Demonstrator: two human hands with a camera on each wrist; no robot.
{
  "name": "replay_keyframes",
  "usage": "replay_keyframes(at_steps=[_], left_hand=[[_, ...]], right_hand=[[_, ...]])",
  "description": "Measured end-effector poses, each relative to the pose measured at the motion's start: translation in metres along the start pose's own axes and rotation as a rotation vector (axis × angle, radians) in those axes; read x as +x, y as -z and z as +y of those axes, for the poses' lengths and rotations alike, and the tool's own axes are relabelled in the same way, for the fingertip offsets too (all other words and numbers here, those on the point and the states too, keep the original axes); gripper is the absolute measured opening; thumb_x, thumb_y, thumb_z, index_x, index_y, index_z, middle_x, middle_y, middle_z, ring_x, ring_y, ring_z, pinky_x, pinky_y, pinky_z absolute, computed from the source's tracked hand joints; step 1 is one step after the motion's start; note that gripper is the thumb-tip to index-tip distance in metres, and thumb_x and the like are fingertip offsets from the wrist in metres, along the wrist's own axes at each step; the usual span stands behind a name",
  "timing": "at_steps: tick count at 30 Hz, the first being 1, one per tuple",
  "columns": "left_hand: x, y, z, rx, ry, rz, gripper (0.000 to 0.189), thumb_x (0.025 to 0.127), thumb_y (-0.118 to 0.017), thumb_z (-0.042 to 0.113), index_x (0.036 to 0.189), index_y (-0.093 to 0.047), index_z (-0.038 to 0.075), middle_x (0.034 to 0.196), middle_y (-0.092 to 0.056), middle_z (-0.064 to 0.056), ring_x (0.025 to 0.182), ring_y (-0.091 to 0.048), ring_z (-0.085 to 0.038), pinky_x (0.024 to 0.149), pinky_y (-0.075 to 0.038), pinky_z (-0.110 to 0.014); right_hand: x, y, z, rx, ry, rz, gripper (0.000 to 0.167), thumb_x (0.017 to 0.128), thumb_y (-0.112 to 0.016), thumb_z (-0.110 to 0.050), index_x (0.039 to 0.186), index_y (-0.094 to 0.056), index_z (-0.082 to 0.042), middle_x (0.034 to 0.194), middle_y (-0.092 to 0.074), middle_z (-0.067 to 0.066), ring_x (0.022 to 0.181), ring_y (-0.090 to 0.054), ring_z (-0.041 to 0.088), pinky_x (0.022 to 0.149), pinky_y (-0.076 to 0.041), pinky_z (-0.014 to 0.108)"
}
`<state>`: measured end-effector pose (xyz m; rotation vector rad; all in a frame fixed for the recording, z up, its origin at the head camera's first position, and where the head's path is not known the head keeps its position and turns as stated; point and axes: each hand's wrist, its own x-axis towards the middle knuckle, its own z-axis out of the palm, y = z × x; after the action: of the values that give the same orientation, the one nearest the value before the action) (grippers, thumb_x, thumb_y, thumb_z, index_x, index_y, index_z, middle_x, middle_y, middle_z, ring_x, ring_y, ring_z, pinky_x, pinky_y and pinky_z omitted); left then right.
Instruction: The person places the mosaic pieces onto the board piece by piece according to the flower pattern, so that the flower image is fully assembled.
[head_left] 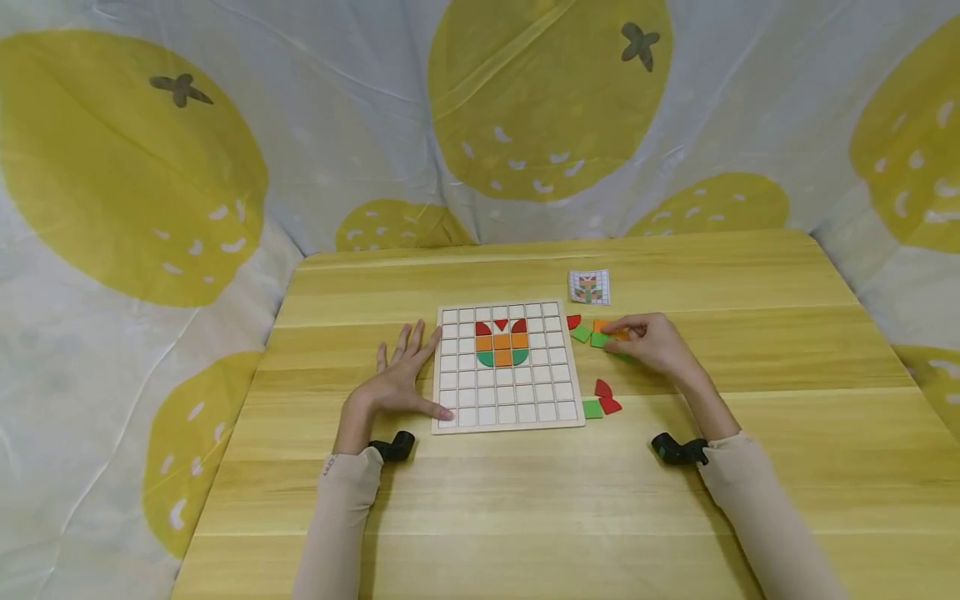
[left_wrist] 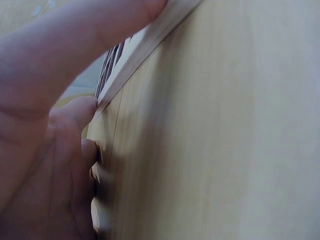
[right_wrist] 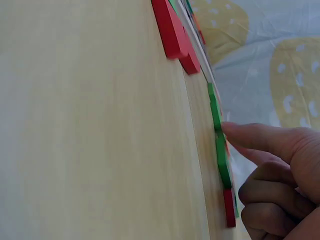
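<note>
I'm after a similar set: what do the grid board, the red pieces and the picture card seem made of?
Grid board: likely unpainted wood, matt, given its pale edge. Red pieces: smooth painted wood or plastic; thick, evenly coloured sides fit either. Picture card: probably printed paper, apparently curled.

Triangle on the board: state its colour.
The triangle is red, showing best in the head view.

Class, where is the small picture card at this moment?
In the head view, the card lies on the table just beyond the upper right corner of the board, past the loose pieces by the right hand.
</note>
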<state>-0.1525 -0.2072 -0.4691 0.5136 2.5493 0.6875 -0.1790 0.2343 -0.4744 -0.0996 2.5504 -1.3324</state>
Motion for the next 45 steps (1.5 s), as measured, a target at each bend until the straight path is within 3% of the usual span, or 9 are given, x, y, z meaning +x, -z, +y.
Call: replay_keyframes(at_steps=[14, 24, 32, 39, 45], left_hand=[[-0.001, 0.001, 0.000, -0.009, -0.003, 0.007, 0.142, 0.069, -0.093, 0.054, 0.168, 0.002, 0.019, 0.172, 0.024, -0.015, 0.158, 0.026, -0.040, 0.118, 0.021, -0.073], [-0.001, -0.001, -0.002, -0.007, -0.001, 0.003, 0.142, 0.069, -0.093, 0.054, 0.168, 0.003, 0.019, 0.172, 0.024, -0.015, 0.158, 0.027, -0.039, 0.118, 0.022, -0.073], [0.000, -0.001, -0.002, -0.003, 0.003, 0.002, 0.142, 0.069, -0.092, 0.056, 0.168, 0.003, 0.021, 0.172, 0.025, -0.014, 0.158, 0.027, -0.038, 0.118, 0.021, -0.073], [-0.001, -0.001, -0.001, -0.005, -0.001, 0.000, 0.142, 0.069, -0.093, 0.055, 0.168, 0.002, 0.019, 0.172, 0.024, -0.016, 0.158, 0.026, -0.040, 0.118, 0.021, -0.074], [-0.003, 0.000, 0.001, 0.005, 0.003, 0.009, 0.142, 0.069, -0.093, 0.054, 0.168, 0.002, 0.019, 0.172, 0.024, -0.015, 0.158, 0.026, -0.039, 0.119, 0.021, -0.073]], right_hand=[[0.004, -0.004, -0.002, -0.018, -0.037, -0.009, 0.033, 0.085, -0.086, -0.017, 0.112, -0.077, -0.002, 0.062, -0.034, -0.005, 0.059, -0.032, 0.012, 0.055, -0.026, 0.025], [0.004, -0.010, -0.014, -0.030, 0.031, -0.026, 0.032, 0.089, -0.083, -0.019, 0.116, -0.077, -0.003, 0.062, -0.032, -0.004, 0.058, -0.030, 0.012, 0.054, -0.026, 0.025], [0.007, -0.044, -0.044, 0.076, 0.082, -0.127, 0.026, 0.087, -0.085, -0.017, 0.111, -0.080, -0.009, 0.059, -0.029, -0.005, 0.056, -0.027, 0.012, 0.053, -0.025, 0.024], [0.009, -0.082, -0.065, 0.040, 0.148, -0.239, 0.026, 0.084, -0.087, -0.017, 0.109, -0.082, -0.011, 0.056, -0.033, -0.004, 0.055, -0.029, 0.015, 0.054, -0.025, 0.025], [0.011, -0.099, -0.073, 0.013, 0.176, -0.287, 0.024, 0.080, -0.089, -0.014, 0.104, -0.082, -0.011, 0.054, -0.039, -0.005, 0.053, -0.033, 0.012, 0.053, -0.028, 0.022]])
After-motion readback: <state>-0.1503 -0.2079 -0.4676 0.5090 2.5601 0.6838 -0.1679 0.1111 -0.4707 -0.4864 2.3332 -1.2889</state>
